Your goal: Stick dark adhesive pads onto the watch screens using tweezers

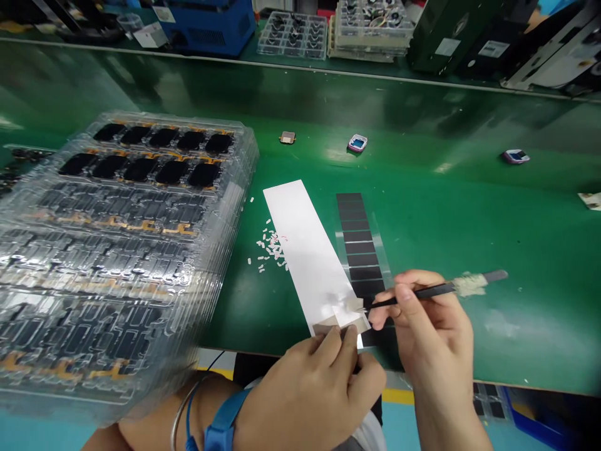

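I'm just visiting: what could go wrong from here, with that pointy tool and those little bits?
The slim black tweezers have their tips at a small grey-beige piece, which might crease or tear. Loose, tiny white scraps lie along the left edge of the long white rectangular sheet and could stick to the work. The stack of clear plastic trays might shift if bumped.

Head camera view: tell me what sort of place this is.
Probably an electronics assembly workplace: a green workbench, stacked clear trays with rows of dark screen-like parts, and tweezers in the person's right hand suggest it.
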Tool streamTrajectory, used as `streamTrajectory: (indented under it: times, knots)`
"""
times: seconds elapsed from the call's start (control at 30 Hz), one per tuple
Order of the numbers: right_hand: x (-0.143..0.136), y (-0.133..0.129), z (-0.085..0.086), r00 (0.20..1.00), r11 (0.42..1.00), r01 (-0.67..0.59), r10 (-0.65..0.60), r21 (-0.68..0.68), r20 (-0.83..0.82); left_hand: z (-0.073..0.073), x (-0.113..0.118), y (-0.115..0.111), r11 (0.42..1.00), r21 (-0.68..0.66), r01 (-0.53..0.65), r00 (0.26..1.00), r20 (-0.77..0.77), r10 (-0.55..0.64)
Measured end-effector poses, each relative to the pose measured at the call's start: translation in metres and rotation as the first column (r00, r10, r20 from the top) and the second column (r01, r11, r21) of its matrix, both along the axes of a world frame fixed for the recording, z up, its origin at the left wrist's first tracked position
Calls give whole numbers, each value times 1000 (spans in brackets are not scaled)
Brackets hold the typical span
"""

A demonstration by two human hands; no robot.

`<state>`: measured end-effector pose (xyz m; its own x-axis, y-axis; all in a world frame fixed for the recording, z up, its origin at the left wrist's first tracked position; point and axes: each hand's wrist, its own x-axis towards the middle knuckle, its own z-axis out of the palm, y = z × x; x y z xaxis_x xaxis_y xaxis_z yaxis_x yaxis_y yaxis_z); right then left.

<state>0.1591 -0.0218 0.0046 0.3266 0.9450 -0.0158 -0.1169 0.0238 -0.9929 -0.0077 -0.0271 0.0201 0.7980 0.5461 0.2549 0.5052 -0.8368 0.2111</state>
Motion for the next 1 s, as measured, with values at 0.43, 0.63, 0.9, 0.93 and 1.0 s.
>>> streamTrajectory:
  times: [0.43,0.63,0.9,0.93,1.0]
  knots:
    - [-50,-13,-13,956,941,223,-161,253,-244,-20,12,12,244,-894,377,471,412,780]
    - [-52,-13,-19,974,944,191,-147,270,-174,-26,10,10,222,-829,514,419,468,778]
    - [-54,-13,-18,977,936,207,-185,285,-103,-26,14,12,195,-825,530,401,447,800]
    - [-55,-13,-18,977,935,207,-183,288,-106,-26,14,12,195,-825,530,400,447,800]
    - [-55,-13,-19,976,933,207,-178,296,-122,-25,13,11,197,-822,534,395,449,802]
